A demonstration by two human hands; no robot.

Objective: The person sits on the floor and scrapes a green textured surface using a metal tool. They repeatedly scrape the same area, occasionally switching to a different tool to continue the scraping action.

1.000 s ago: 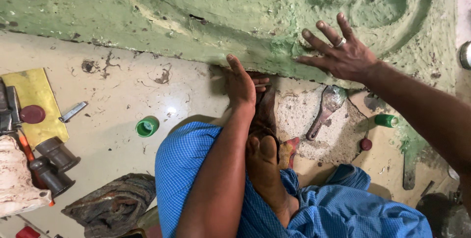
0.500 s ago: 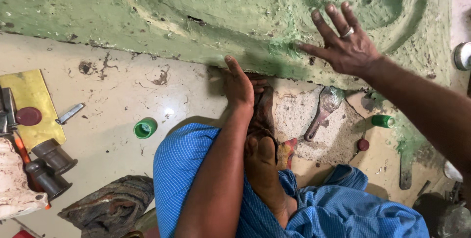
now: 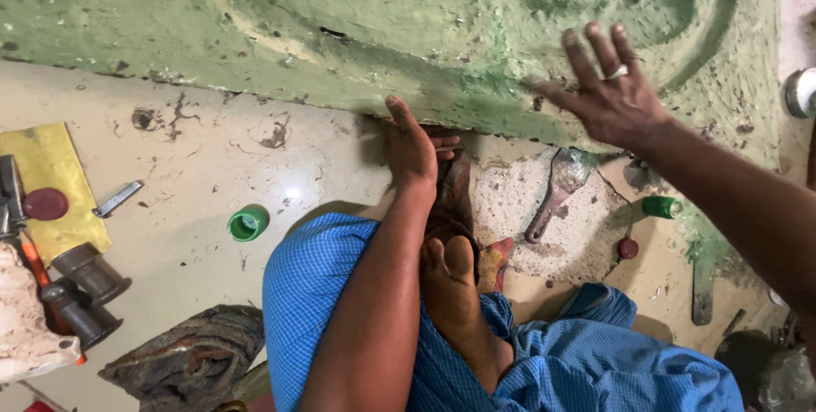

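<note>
1. Left hand (image 3: 410, 144) sits at the bottom edge of the green mould (image 3: 425, 30), where it meets the floor (image 3: 195, 174); fingers flat, gripping nothing.
2. Right hand (image 3: 608, 93) is spread wide on the mould's face, near the right end, empty too.
3. Looks like a smoothing or feeling-over step; next needs steady, even pressure along that edge.

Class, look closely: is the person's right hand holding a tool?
No. The right hand lies open, fingers spread, flat on the green moulded surface with nothing in it.
</note>
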